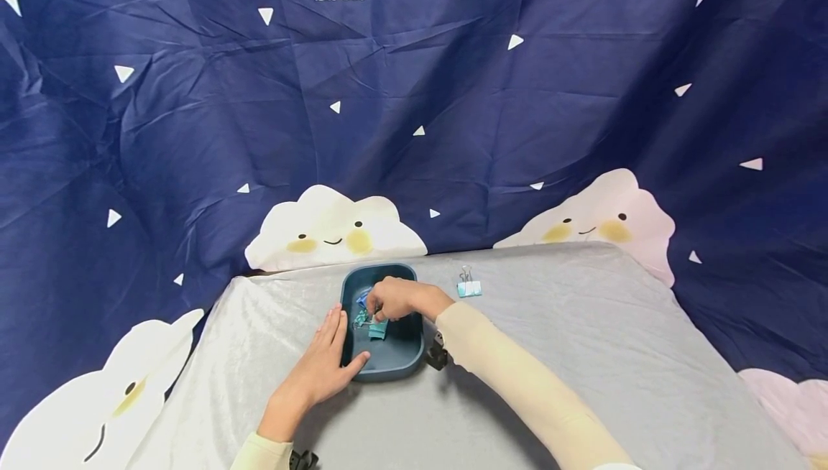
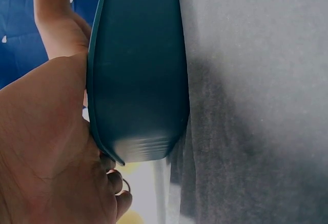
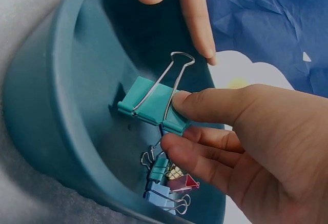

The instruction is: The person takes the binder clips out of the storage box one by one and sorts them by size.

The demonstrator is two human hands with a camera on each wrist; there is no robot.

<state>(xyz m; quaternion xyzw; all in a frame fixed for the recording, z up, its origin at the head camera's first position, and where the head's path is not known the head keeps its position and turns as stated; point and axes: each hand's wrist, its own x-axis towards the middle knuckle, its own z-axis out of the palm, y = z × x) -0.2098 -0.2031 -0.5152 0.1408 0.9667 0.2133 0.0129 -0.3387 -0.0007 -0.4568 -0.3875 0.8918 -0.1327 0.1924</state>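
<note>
A dark teal bin stands on the cloth-covered table. My left hand rests along its left rim with fingers extended, the thumb reaching over the near left part of the rim. Inside the bin, my right hand pinches a large teal binder clip between thumb and fingers; one wire handle of it points up in the right wrist view. Below that clip lie a smaller teal clip, a light blue clip, a red clip and a gold patterned one, partly overlapping.
A white and light blue binder clip stands on the table to the right of the bin, wire handles up. Grey cloth covers the table. Behind it hangs a dark blue curtain printed with clouds and triangles.
</note>
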